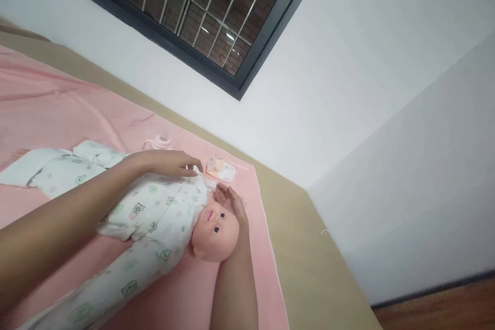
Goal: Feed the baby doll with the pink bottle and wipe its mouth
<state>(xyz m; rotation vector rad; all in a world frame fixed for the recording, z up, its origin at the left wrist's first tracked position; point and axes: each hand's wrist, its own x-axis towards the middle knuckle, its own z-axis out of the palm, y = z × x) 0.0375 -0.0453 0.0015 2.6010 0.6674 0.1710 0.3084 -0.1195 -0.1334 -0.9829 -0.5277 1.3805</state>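
left forearm (65, 221) crosses the white-clad, bald plastic doll (154, 203), head (218, 232) near the right edge of the pink cloth blanket (266, 278), narrow room beyond; left hand (176, 163) loosely bent, grip unclear; right hand (233, 203) half-open beside the head.

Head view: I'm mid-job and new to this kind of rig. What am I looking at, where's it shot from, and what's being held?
There's no machine here: these are a person's bare hands, seen by a camera worn on their head, looking forward and down. A doll in printed white clothes lies face up on a pink blanket, spread over a beige surface. The left hand reaches across its upper body; whether it grips the clothing isn't clear. The right hand is open beside the doll's head, which overlaps that wrist in view. Beyond lie a pale pink piece and a small pale item.
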